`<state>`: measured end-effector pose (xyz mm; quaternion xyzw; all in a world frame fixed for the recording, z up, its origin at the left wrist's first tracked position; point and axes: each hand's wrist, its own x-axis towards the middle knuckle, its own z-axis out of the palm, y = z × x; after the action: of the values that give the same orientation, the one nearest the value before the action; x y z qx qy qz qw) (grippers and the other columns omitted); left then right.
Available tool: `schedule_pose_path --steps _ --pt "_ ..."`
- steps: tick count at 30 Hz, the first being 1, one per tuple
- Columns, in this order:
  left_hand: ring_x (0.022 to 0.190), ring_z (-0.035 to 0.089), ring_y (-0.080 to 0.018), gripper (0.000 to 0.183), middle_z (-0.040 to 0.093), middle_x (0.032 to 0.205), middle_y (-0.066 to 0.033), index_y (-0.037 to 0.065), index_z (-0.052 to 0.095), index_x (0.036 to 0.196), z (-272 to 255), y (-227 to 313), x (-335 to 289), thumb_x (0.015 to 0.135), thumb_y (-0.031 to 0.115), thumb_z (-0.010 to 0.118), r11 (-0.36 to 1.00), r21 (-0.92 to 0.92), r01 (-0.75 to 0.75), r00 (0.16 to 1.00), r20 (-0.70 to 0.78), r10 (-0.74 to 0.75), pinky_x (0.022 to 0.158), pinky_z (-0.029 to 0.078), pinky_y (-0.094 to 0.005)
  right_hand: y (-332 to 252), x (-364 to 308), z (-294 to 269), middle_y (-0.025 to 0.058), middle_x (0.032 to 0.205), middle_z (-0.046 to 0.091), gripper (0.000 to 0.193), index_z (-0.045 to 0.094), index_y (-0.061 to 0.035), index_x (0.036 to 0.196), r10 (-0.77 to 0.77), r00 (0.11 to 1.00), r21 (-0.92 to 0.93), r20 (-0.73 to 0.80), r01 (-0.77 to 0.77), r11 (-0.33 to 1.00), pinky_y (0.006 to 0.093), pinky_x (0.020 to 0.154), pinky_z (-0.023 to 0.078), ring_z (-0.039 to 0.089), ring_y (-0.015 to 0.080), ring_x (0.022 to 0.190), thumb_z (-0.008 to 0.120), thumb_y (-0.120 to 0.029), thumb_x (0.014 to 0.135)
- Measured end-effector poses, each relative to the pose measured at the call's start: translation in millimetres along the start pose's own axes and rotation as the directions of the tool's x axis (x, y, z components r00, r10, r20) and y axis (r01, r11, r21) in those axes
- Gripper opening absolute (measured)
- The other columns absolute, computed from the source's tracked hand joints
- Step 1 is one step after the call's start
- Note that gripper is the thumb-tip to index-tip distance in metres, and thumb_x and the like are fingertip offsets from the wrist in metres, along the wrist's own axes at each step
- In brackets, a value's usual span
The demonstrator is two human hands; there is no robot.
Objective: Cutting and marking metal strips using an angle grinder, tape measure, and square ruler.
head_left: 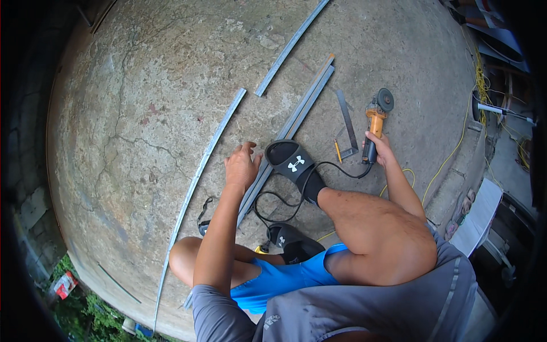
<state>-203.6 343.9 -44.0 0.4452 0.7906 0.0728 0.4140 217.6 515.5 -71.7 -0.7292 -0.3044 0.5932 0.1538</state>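
My right hand point(380, 149) grips the black handle of an orange angle grinder point(375, 117), which lies on the concrete floor with its disc point(386, 100) pointing away from me. My left hand point(242, 165) hovers with spread fingers just above a pair of long metal bars point(301, 111) running diagonally across the floor. My right foot in a black slide sandal point(289, 161) presses on those bars beside the left hand. The grinder's black cord point(279, 199) loops back under my leg.
A steel try square point(347, 122) and a yellow pencil point(338, 151) lie left of the grinder. Two more metal strips point(212, 145) point(290, 45) lie farther left. A yellow cable point(450, 154) trails along the slab's right edge. The slab drops off at the lower left to plants.
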Motion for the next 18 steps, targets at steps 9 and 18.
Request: schedule_pose_path --steps 9,18 --pt "0.104 0.066 -0.0309 0.034 0.07 0.11 -0.0122 0.011 0.063 0.117 -66 -51 -13 0.09 0.031 0.068 0.998 0.042 0.047 0.998 0.033 -0.048 0.091 0.047 -0.0474 25 13 4 0.0199 0.095 0.071 0.057 0.066 0.0042 0.105 -0.323 0.916 -0.609 -0.238 0.119 0.785 0.0403 0.079 0.052 0.07 0.03 0.088 0.079 -0.044 0.079" --pt "0.098 0.067 -0.035 0.033 0.07 0.103 -0.0184 0.005 0.061 0.115 -126 -120 -38 0.089 0.024 0.069 0.992 -0.001 0.125 0.989 -0.078 -0.124 0.088 0.052 -0.0431 10 -9 11 0.0165 0.097 0.064 0.045 0.063 0.0015 0.103 -0.681 0.669 -0.883 -0.297 0.078 0.462 0.04 0.079 0.05 0.064 0.0288 0.086 0.076 -0.037 0.083"
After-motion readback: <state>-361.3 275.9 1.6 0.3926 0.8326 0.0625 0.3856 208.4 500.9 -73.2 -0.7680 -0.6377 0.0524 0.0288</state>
